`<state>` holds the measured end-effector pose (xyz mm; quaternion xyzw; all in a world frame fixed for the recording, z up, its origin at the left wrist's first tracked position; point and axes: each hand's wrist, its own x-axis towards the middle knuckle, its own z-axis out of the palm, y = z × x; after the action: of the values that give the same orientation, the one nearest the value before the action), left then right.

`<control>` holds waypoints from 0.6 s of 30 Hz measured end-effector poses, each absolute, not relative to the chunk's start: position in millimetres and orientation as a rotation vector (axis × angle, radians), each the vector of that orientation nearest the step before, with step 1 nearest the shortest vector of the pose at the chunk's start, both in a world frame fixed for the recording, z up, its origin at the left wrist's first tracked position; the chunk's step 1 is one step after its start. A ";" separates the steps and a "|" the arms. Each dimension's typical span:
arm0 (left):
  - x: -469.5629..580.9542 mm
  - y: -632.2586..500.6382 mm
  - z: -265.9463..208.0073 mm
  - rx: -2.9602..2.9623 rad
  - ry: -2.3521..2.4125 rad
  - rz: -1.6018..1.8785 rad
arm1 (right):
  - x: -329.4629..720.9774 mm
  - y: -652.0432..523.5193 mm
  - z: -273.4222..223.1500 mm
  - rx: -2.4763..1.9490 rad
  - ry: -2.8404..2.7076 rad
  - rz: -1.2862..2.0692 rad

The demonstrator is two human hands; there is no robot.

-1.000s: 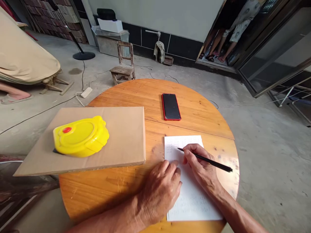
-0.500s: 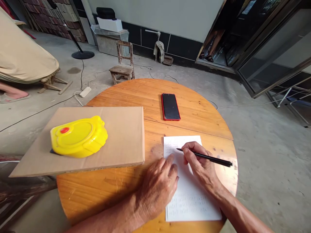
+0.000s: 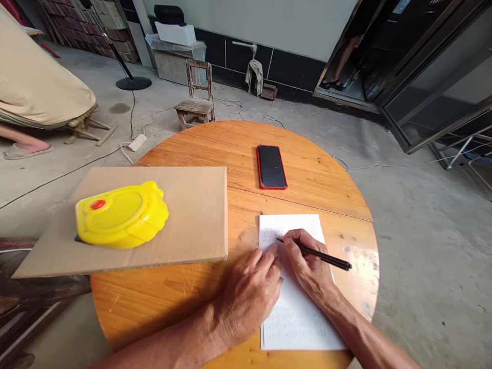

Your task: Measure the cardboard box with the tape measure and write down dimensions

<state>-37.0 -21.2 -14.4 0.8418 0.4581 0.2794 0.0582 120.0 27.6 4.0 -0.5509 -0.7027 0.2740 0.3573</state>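
Note:
My right hand [image 3: 310, 260] is closed around a slim black pen [image 3: 326, 258], its tip at the upper part of a white sheet of paper [image 3: 294, 302]. Rows of small handwritten marks run across the top and bottom of the sheet; I cannot read them. On the sheet's left edge rests my left hand [image 3: 255, 287], palm down, fingers loosely bent and holding nothing, with the fingertips close to the pen tip. The paper lies on a round wooden table [image 3: 184, 302].
A flat cardboard piece [image 3: 200, 215] on the left bears a yellow plastic case with a red button [image 3: 123, 215]. Beyond the paper lies a red-edged phone [image 3: 272, 166]. A small wooden chair [image 3: 195, 105] stands behind the table. Another person's legs [image 3: 342, 64] show in the doorway.
My right hand and the pen have shifted slightly left along the paper, with the pen tilted a little more steeply. My left hand stays in place. The view has turned slightly.

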 end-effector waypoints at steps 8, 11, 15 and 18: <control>-36.7 -20.4 -12.9 2.540 1.394 0.861 | 117.8 28.2 5.2 -1.432 -1.821 0.704; -36.0 -20.2 -12.4 2.532 1.405 0.867 | 117.4 28.0 6.1 -1.432 -1.830 0.697; -35.6 -20.5 -13.8 2.532 1.392 0.846 | 115.9 27.7 7.9 -1.455 -1.823 0.706; -35.7 -20.4 -15.2 2.535 1.373 0.795 | 114.4 27.3 10.0 -1.477 -1.819 0.717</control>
<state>-35.7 -20.4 -15.2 0.8453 0.4577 0.2652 0.0753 114.4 27.3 10.0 -0.5672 -0.6983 0.2754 0.3388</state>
